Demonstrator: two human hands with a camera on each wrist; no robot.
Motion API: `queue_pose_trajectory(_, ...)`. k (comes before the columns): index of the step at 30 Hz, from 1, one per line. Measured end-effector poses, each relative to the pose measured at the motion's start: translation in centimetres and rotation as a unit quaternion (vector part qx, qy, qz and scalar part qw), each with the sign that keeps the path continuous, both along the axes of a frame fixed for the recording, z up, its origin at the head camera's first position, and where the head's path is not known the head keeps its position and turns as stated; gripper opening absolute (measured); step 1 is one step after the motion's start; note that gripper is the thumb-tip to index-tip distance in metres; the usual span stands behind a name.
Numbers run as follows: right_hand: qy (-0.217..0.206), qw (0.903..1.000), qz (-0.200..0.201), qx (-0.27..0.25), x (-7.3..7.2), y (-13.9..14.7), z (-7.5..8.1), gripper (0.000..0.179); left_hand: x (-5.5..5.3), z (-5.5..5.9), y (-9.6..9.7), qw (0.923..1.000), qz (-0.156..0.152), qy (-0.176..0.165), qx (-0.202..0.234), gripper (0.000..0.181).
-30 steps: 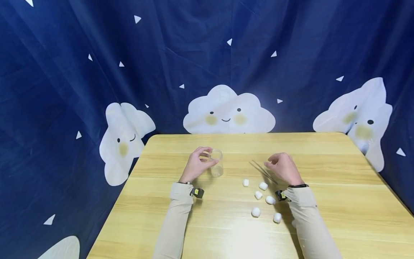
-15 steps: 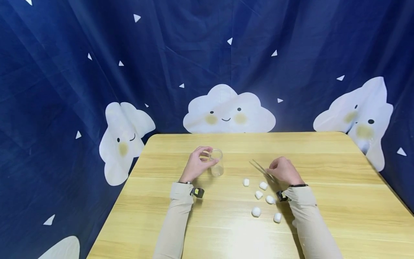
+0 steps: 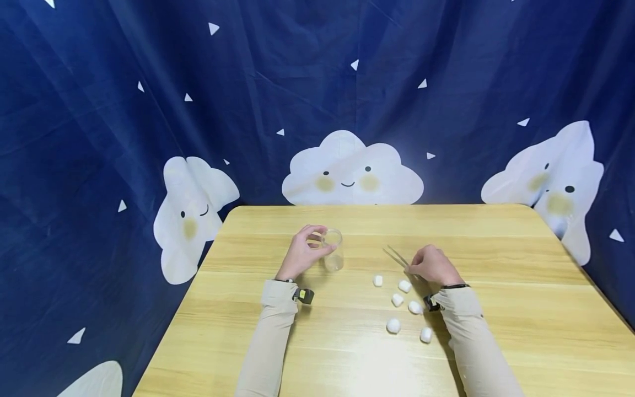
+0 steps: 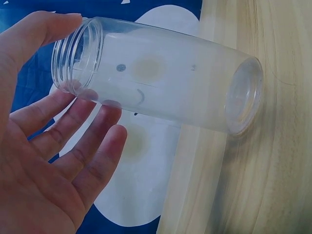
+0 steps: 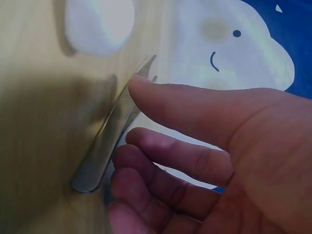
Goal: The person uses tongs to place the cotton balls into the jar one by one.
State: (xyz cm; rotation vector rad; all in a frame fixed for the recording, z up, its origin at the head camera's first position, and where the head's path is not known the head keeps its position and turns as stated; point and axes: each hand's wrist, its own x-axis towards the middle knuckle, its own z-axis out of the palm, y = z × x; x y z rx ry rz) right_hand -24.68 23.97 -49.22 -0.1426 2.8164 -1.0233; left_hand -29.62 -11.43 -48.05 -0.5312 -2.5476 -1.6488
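My left hand [image 3: 301, 255] grips a clear, lidless jar [image 4: 161, 78] by its threaded neck, thumb on one side and fingertips on the other. The jar stands upright on the table, and I see nothing inside it. My right hand [image 3: 432, 264] is at a pair of metal tweezers [image 5: 100, 151]. Its thumb lies over the tweezers and its curled fingers sit along their other side. The tweezers' tips [image 3: 392, 251] point away to the back left. Several white cotton balls [image 3: 393, 326] lie on the table in front of the right hand.
Both hands work over a light wooden table [image 3: 223, 342]. A dark blue curtain [image 3: 307, 71] with white clouds and triangles hangs behind and beside it. One cotton ball [image 5: 100, 24] lies close to the tweezers in the right wrist view.
My right hand has come down and slightly nearer, from beside the tweezers onto them. The tweezers, the jar and my left hand have stayed in place.
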Motion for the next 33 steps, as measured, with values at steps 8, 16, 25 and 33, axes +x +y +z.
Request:
queue_pose_trajectory(8,0.005,1.0,0.001,0.006,-0.2,0.0,-0.6,0.017,0.1,0.0,0.0,1.0,-0.001,-0.001,0.009,0.049)
queue_pose_trajectory(16,0.016,0.9996,0.01,0.02,-0.2,-0.1,-0.3,0.016,0.2,0.2,0.1,1.0,0.006,-0.003,0.001,0.049)
queue_pose_trajectory(25,0.006,0.9995,0.015,0.028,0.0,-0.2,0.0,0.014,0.4,0.1,0.1,0.9999,0.009,-0.005,-0.005,0.048)
queue_pose_trajectory(33,0.017,0.9987,0.034,0.034,0.3,-0.1,0.9,0.017,0.2,0.2,0.1,1.0,0.009,-0.003,-0.002,0.049)
